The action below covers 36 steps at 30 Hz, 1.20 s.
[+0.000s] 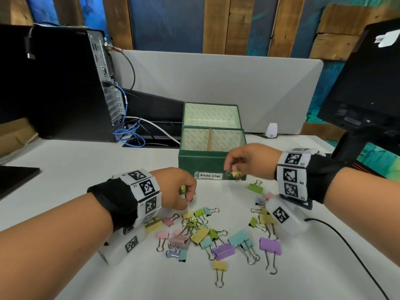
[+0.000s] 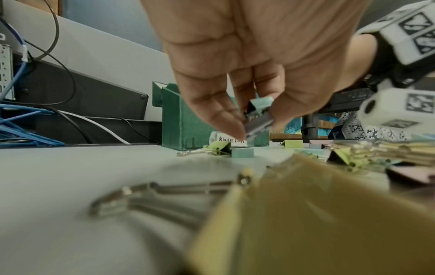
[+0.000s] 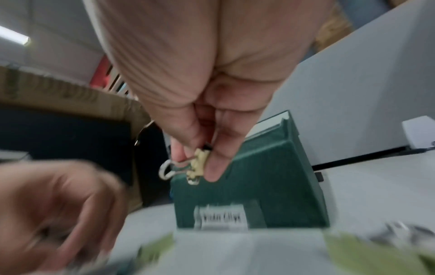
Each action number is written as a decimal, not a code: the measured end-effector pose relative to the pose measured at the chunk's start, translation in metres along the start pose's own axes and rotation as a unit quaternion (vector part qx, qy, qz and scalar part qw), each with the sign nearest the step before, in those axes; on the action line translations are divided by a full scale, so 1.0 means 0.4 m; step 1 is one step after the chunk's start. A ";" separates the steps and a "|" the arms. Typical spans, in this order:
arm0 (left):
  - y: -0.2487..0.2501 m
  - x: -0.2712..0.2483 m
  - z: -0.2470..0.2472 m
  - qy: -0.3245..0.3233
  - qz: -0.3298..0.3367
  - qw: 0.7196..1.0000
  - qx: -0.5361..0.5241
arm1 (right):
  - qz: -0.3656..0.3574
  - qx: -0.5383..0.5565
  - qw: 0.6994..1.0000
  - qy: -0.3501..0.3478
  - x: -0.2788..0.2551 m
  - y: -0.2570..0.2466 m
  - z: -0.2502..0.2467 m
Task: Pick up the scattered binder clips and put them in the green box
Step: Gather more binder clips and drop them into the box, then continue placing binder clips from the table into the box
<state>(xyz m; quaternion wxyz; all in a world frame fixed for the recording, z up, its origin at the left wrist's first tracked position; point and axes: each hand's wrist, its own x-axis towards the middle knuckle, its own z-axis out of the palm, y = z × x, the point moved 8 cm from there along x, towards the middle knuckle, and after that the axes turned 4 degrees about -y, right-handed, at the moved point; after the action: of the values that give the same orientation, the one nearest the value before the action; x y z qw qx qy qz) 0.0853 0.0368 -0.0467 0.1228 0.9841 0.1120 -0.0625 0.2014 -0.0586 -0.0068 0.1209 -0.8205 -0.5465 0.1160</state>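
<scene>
The green box (image 1: 211, 164), open-topped and labelled "Binder Clips", stands on the white table (image 1: 86, 169) just beyond both hands. My left hand (image 1: 187, 194) hovers low over the table left of the box, its fingertips (image 2: 233, 128) pinching a small teal binder clip (image 2: 259, 111). My right hand (image 1: 232, 172) is raised in front of the box's near wall (image 3: 259, 178) and pinches a small yellow binder clip (image 3: 200, 166) (image 1: 236, 176). Several pastel clips lie scattered nearer me, among them a purple one (image 1: 270, 245), a large teal one (image 1: 239, 238) and a yellow one (image 1: 220, 266).
A black computer tower (image 1: 65, 83) with blue and white cables (image 1: 129, 131) stands at the back left. A monitor (image 1: 368, 83) rises at the right. A grey partition (image 1: 216, 72) runs behind the box. A black cable (image 1: 346, 241) crosses the table at the right.
</scene>
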 end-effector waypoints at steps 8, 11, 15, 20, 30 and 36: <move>-0.033 0.018 -0.132 0.113 -0.002 0.979 -0.171 | 0.013 -0.006 0.987 0.159 0.087 0.003 -0.142; -0.040 0.039 -0.166 0.140 0.000 0.965 -0.223 | 0.027 0.004 0.984 0.177 0.119 0.021 -0.144; -0.030 0.076 -0.205 0.172 0.006 0.937 -0.303 | 0.043 0.043 0.988 0.139 0.128 0.053 -0.111; -0.010 0.146 -0.230 0.201 0.006 0.914 -0.352 | 0.019 0.049 0.988 0.144 0.055 0.044 -0.095; 0.070 0.251 -0.206 0.215 -0.004 0.928 -0.303 | 0.008 -0.010 1.000 0.007 -0.074 0.087 0.013; 0.048 0.167 -0.197 0.175 0.016 0.955 -0.238 | 0.014 0.000 0.999 -0.032 -0.093 0.098 0.040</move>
<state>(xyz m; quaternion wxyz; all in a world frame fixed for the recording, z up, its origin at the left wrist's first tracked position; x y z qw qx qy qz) 0.1620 0.0526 0.0233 0.3330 0.9235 0.1275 0.1413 0.2165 -0.1064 -0.0327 0.1017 -0.8240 -0.5386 0.1436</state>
